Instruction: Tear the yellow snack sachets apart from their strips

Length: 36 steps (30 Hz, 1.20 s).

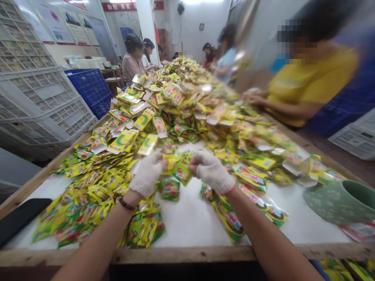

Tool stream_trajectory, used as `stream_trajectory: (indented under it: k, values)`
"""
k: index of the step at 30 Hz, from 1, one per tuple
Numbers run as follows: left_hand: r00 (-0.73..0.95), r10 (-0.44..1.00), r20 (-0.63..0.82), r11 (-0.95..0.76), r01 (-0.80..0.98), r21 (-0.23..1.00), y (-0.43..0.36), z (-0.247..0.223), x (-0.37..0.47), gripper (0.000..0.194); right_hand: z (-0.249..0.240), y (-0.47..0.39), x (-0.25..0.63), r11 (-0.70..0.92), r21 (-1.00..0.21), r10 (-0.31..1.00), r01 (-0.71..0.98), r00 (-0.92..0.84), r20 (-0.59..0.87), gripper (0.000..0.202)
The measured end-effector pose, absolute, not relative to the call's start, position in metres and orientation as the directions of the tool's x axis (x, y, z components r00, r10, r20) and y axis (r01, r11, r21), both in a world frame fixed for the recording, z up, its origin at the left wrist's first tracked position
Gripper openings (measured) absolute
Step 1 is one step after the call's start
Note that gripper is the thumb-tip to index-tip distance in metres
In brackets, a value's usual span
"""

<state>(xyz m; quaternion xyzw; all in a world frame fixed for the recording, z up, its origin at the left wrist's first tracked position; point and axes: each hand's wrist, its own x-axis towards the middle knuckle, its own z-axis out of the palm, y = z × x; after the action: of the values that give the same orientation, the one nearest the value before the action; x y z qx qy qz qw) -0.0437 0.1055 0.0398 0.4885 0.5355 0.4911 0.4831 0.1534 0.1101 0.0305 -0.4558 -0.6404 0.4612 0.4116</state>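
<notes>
Both of my hands wear white gloves with bare fingertips and meet over the middle of the table. My left hand [147, 174] pinches a yellow packet [170, 163] at its left side. Opposite it, my right hand [213, 171] has its fingers closed on a green and yellow packet [183, 171]. Another small packet [170, 189] lies on the white surface just below. A thick spread of packets [88, 203] covers the table left of my left forearm. Flat yellow boxes [254, 179] lie to the right of my right hand.
A high heap of yellow boxes and packets [175, 97] fills the far table. A green flowered bowl [336, 201] stands at right, a black phone [25, 218] at left. Wooden edging [181, 254] borders the table. Several people sit along both sides; crates [55, 97] are stacked left.
</notes>
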Motion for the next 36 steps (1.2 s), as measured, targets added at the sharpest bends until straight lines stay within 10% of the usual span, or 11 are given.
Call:
stream_trajectory:
  k: [4,10,17,23,28,36]
  values:
    - [0.133,0.979,-0.152,0.171,-0.146,0.974,0.088,0.037,-0.036,0.027,0.030,0.110,0.151,0.267,-0.941,0.928,0.206,-0.320,0.193,0.005]
    - [-0.019,0.991,-0.134,0.119,-0.349,0.929,0.083,0.024,-0.021,0.037,0.020,0.108,0.133,0.058,-0.998,0.994,-0.020,-0.092,0.060,0.017]
    - [-0.007,0.996,-0.084,0.072,-0.449,0.890,0.081,0.022,-0.013,0.043,0.012,0.102,0.127,0.255,-0.952,0.967,0.171,-0.068,0.247,0.018]
    - [0.030,0.999,0.027,-0.027,0.010,1.000,0.090,0.017,-0.025,0.024,0.018,0.102,0.126,0.051,-0.984,0.947,0.173,-0.320,-0.007,0.021]
    - [-0.042,0.949,0.311,-0.192,0.707,0.681,0.152,0.025,-0.061,0.018,0.028,0.105,0.131,0.216,-0.901,0.966,0.377,-0.217,0.141,0.014]
    - [-0.261,0.962,0.084,0.075,0.544,0.836,0.212,0.034,-0.106,0.050,0.025,0.112,0.140,0.032,-0.994,0.992,0.108,-0.122,0.019,0.009]
